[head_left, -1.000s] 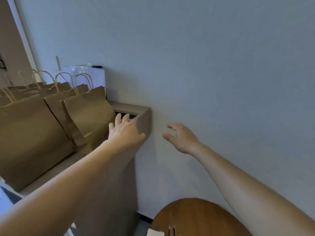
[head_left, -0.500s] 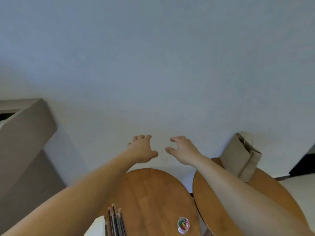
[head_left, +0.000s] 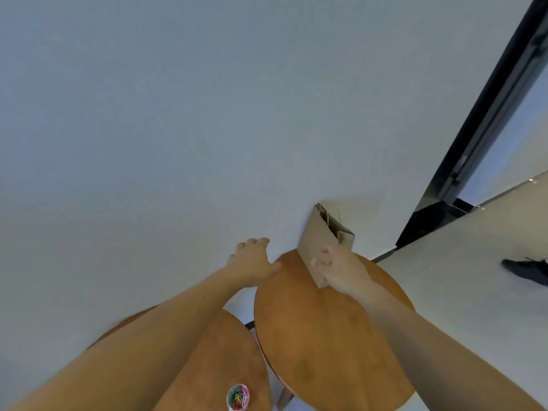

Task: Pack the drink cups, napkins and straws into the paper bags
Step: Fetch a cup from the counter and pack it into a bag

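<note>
A brown paper bag (head_left: 318, 232) with twine handles stands at the far edge of a round wooden table (head_left: 320, 345), against the pale wall. My right hand (head_left: 338, 269) grips the bag's lower front side, fingers wrapped over the paper. My left hand (head_left: 253, 261) hovers with its fingers apart at the table's far left rim, a short way left of the bag and apart from it. No drink cups, napkins or straws are in view.
A second round wooden table (head_left: 225, 360) sits lower left, with a small clear tub of coloured paper clips (head_left: 238, 396) on it. A dark door frame (head_left: 486, 120) runs up the right. A dark shoe (head_left: 526, 269) lies on the pale floor at far right.
The view has swung right, away from the shelf of paper bags, to the round tables. My right hand has reached forward and taken hold of the single bag; my left hand has moved alongside.
</note>
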